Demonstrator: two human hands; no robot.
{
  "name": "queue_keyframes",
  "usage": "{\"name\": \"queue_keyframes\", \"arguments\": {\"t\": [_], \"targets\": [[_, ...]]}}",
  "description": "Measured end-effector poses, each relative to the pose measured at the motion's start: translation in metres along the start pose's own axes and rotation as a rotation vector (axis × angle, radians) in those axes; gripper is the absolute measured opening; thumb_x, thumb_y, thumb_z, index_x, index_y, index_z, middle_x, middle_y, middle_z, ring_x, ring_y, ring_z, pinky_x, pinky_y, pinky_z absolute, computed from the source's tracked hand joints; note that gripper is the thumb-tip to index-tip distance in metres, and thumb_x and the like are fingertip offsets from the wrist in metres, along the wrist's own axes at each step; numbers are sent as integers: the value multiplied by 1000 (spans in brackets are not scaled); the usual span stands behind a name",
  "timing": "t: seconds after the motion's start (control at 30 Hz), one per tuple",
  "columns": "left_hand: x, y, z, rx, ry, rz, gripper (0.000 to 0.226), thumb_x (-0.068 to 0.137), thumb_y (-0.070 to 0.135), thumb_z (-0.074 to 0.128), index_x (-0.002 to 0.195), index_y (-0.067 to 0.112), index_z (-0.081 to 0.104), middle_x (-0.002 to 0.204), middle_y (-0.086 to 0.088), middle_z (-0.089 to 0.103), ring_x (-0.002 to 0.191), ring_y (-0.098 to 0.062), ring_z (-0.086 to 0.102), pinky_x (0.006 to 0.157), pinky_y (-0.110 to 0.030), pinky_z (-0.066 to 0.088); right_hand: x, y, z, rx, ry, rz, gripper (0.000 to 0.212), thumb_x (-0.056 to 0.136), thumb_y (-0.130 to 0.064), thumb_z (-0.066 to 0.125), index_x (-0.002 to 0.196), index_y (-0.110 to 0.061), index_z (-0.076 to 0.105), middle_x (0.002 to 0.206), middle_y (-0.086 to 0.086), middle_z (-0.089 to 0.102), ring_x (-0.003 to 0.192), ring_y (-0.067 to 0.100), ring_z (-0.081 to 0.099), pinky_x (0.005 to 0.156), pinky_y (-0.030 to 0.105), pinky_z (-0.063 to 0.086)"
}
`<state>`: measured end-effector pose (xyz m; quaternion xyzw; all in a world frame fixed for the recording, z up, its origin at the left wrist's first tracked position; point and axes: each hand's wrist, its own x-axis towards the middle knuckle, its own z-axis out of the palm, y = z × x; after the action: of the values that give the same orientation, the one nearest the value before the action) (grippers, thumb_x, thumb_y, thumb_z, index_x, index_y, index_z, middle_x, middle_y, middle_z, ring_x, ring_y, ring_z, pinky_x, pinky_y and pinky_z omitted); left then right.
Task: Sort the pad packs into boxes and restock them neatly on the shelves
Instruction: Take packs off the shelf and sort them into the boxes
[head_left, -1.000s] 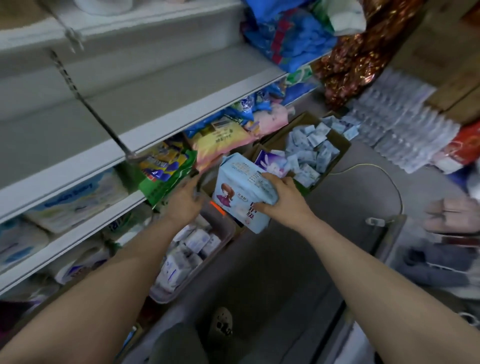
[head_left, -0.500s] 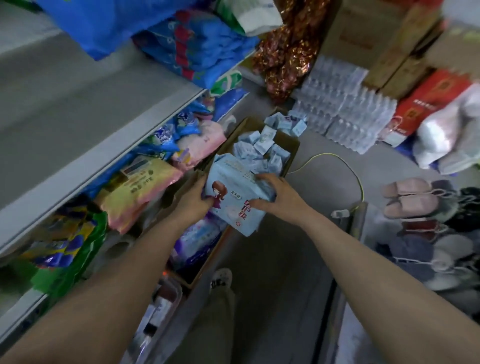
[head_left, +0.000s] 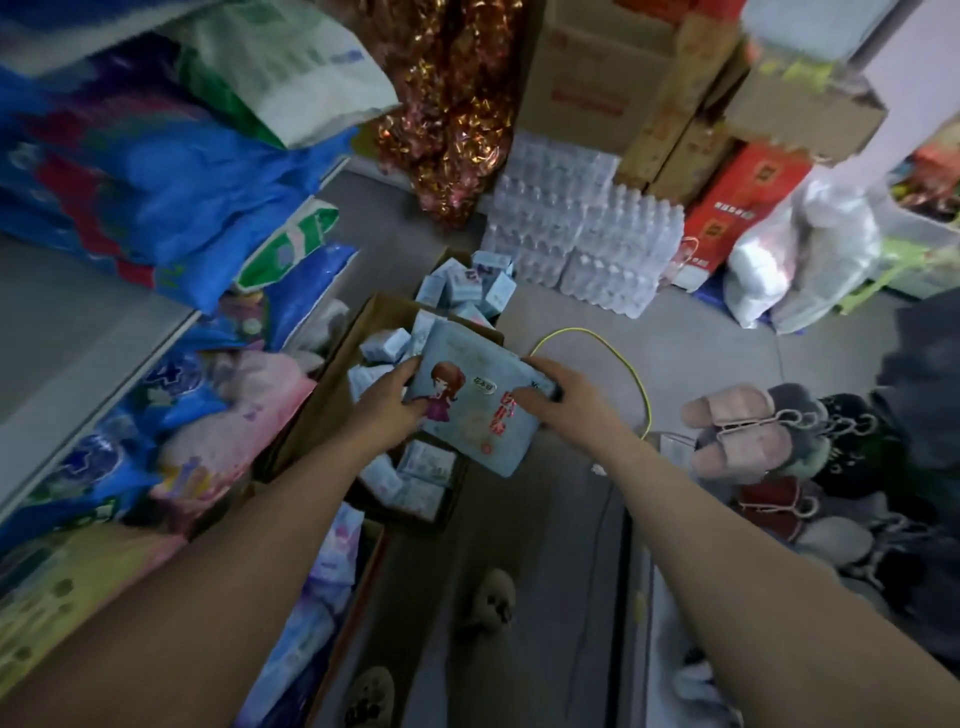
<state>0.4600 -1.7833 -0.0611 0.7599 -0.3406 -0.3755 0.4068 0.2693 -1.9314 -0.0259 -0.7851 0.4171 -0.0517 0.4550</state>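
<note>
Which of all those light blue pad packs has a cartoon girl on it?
The large light blue pad pack held by both hands, left hand and right hand. The small packs in the cardboard box below are plain.

Both bare forearms are extending forward from the lower corners of the view and converging toward the centre. The left hand (head_left: 388, 410) is gripping the left edge of a light blue pad pack (head_left: 475, 402), thumb lying on its printed face. The right hand (head_left: 558, 397) is gripping the opposite edge, fingers curling over the top. Both wrists are staying roughly level.
</note>
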Motion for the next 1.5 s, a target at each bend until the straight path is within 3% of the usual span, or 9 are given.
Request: {"name": "queue_keyframes", "arguments": {"t": [0.1,0.2,0.4,0.67,0.97,1.13,1.27,1.37,1.5], "targets": [[66,17,15,58,10,-4,57,93,16,62,145,24,41,134,-6,56,119,-27,56,99,-40,46,56,19,-30,36,39,36,52,65,-63,65,113,-43,59,109,0,71,100,21,68,79,50,59],[132,32,34,63,17,-12,57,93,18,61,146,25,39,132,-5,56,116,-27,57,96,-45,50,120,37,-61,48,53,62,66,61,-67,63,118,-34,59,108,3,70,99,22,69,78,50,60],[252,66,73,72,73,-109,52,95,19,57,145,22,41,134,-7,56,120,-27,56,96,-41,50,254,70,-126,19,-40,84,67,58,-68,62,116,-33,59,106,2,71,96,23,70,78,50,60],[388,81,92,16,106,-230,54,97,19,56,148,23,37,141,-10,52,126,-30,51,100,-41,46,400,75,-169,-89,-71,106,33,88,-38,68,117,-28,58,104,2,70,94,23,68,81,48,58],[574,49,93,24,96,-329,50,99,23,53,146,26,38,140,-5,50,126,-28,50,103,-43,44,601,101,-172,-155,-129,156,35,96,-30,61,127,-19,53,107,4,66,88,19,62,69,30,47],[668,24,97,14,80,-367,52,98,20,55,147,24,37,140,-6,51,128,-27,49,103,-39,43,699,130,-157,-159,-145,221,33,96,-30,60,127,-20,52,111,10,68,95,27,67,72,37,55],[743,-1,106,33,77,-403,57,99,26,54,151,25,30,146,-5,45,130,-26,46,105,-39,41,779,157,-145,-221,-145,229,36,98,-28,57,131,-17,48,118,14,60,97,31,62,71,32,47],[806,-26,114,70,105,-421,59,99,27,54,152,22,28,147,-9,43,131,-27,45,108,-39,37,842,181,-127,-262,-114,201,39,97,-27,58,131,-12,49,128,11,48,105,33,59,78,31,43],[886,-68,125,102,136,-405,61,96,21,57,151,21,29,146,-11,45,128,-31,48,104,-43,42,914,223,-98,-271,-109,223,37,96,-30,59,127,-13,51,124,11,52,105,34,59,85,39,49]]}}
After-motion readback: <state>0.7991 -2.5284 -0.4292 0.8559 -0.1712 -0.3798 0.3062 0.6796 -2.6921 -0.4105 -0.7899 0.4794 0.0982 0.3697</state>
